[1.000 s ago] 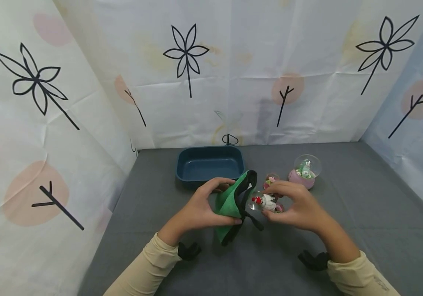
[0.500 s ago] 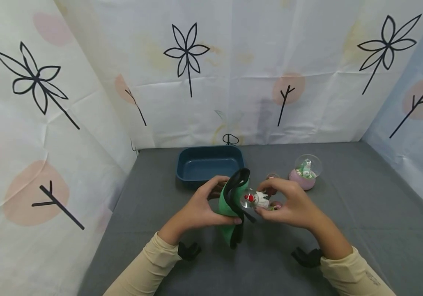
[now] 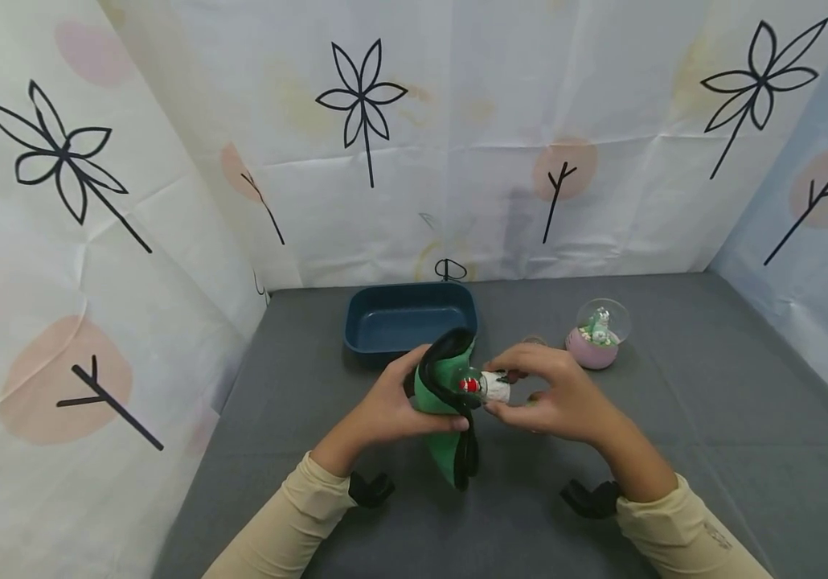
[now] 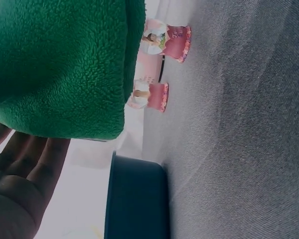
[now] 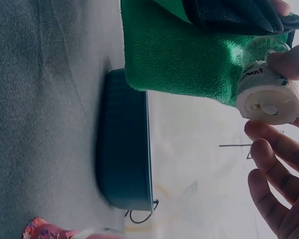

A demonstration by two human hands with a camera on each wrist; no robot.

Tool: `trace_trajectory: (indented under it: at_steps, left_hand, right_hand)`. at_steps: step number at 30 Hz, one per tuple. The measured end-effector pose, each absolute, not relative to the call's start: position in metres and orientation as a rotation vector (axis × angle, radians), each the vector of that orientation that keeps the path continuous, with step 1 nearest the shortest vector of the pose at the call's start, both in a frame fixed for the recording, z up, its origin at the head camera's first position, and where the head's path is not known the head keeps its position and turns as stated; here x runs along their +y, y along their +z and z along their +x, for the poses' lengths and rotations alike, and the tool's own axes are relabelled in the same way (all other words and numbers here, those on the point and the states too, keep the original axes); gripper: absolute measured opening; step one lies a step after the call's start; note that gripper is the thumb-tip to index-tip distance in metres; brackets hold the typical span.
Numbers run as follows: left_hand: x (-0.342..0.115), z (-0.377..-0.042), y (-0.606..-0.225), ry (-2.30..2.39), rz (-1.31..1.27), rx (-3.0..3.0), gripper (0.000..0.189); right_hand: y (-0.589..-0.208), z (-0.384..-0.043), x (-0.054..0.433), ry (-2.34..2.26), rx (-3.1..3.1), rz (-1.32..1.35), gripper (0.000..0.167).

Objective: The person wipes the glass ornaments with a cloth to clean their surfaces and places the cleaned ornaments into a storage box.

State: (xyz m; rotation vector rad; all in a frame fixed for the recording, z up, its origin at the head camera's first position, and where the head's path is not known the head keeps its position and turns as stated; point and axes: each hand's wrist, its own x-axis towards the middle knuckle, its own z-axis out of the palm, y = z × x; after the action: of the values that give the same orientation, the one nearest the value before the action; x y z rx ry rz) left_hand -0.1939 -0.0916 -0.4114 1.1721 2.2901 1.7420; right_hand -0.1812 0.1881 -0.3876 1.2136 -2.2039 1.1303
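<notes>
My left hand (image 3: 388, 406) grips a green fleecy cloth (image 3: 446, 450) with black trim, folded into a cupped shape. With thumb and fingertips my right hand (image 3: 566, 394) pinches a small snow globe (image 3: 496, 388) by its white base. The globe lies tipped sideways, its clear dome pointing left into the fold of the cloth, a red and white figure inside. In the right wrist view the underside of the globe's base (image 5: 270, 103) faces the camera, and the other fingers are spread below it. Part of the dome is hidden by the cloth.
A dark blue basin (image 3: 410, 326) stands at the back, behind the left hand. To the right is a larger snow globe (image 3: 592, 347) with a pink base. Two small pink snow globes, one nearer the top (image 4: 177, 44) and one lower (image 4: 158, 96), stand upright in the left wrist view.
The right hand has moved left with the snow globe, bringing its dome into the cloth. The left hand has turned the cloth so that its opening folds round the dome.
</notes>
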Motion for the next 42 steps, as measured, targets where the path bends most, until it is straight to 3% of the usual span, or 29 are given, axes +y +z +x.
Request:
trace_trajectory:
  at_steps: [11, 20, 28, 33, 42]
  left_hand:
    - [-0.091, -0.196, -0.415, 1.768, 1.230, 2.241, 0.066]
    - [-0.091, -0.193, -0.414, 1.785, 1.088, 2.202, 0.046]
    - [-0.093, -0.192, -0.412, 1.864, 1.037, 2.195, 0.042]
    - [-0.094, -0.193, -0.414, 1.919, 1.053, 2.144, 0.032]
    - [-0.093, -0.193, -0.411, 1.950, 1.068, 2.111, 0.040]
  right_hand:
    - [-0.390, -0.183, 0.180, 1.037, -2.235, 1.206, 0.039]
    - [-0.391, -0.183, 0.178, 1.068, -2.237, 1.213, 0.043]
    - [-0.392, -0.182, 0.179, 1.129, -2.236, 1.228, 0.064]
    - [-0.393, -0.182, 0.176, 1.233, -2.163, 1.263, 0.066]
    - [-0.392, -0.182, 0.172, 1.326, -2.133, 1.295, 0.059]
